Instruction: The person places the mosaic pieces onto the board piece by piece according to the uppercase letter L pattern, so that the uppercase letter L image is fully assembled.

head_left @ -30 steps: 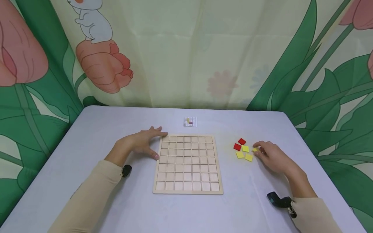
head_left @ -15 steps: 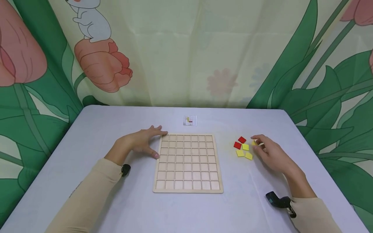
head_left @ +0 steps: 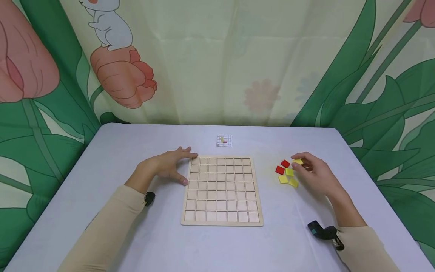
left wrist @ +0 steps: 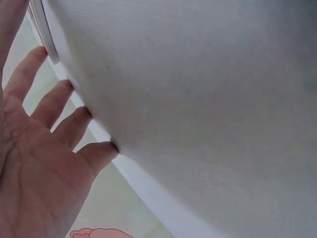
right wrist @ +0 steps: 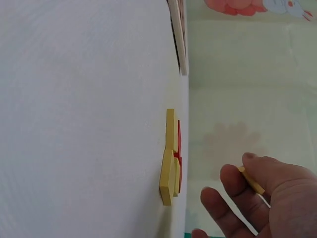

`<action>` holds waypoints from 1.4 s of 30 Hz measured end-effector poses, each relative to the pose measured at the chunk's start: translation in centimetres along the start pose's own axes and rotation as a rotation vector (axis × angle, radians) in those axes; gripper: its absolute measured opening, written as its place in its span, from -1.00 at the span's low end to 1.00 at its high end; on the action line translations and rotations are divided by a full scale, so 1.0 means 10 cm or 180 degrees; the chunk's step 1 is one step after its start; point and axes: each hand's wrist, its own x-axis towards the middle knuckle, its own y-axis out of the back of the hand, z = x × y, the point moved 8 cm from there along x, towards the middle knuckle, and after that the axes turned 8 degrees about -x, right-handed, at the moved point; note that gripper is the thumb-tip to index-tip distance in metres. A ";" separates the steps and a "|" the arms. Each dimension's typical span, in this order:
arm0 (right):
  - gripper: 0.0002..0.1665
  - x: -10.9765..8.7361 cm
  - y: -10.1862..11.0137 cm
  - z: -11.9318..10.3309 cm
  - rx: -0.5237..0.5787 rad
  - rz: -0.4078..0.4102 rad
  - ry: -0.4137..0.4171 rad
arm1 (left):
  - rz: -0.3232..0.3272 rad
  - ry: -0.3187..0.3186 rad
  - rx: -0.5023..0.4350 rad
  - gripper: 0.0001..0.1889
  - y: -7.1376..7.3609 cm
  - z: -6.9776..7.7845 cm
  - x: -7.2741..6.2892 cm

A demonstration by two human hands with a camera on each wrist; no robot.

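A square wooden grid board (head_left: 222,223) lies on the table. My left hand (head_left: 166,164) rests at its far left corner, fingers spread, with forefinger and thumb touching the left edge. In the left wrist view those spread fingers (left wrist: 52,104) reach to the tabletop beside the board. To the right of the board, my right hand (head_left: 316,172) pinches a yellow tile (head_left: 298,161) between thumb and fingers. The right wrist view shows this held tile (right wrist: 251,180) raised off the table. Close by lie red tiles (head_left: 280,170) and several yellow tiles (head_left: 283,180).
A small card (head_left: 224,141) printed with a grid and coloured squares lies beyond the board. White cloth covers the table (head_left: 221,249), and a patterned curtain (head_left: 204,68) hangs behind its far edge. Each wrist carries a black camera (head_left: 323,231).
My right hand has picked up the yellow tile from the table and lifted it slightly, tilting it. My left hand stays at the board's edge.
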 end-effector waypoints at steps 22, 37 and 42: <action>-0.58 0.20 -0.13 -0.44 0.0337 0.0052 0.0364 | -0.0025 0.0080 0.0079 0.14 0.02 -0.01 0.01; -0.66 0.33 -0.29 -0.80 0.0568 0.0080 0.0780 | -0.0013 0.0081 0.0038 0.13 0.01 -0.03 -0.02; -0.67 0.37 -0.32 -0.85 0.0659 0.0063 0.0823 | -0.0027 0.0060 0.0052 0.14 0.01 -0.02 -0.01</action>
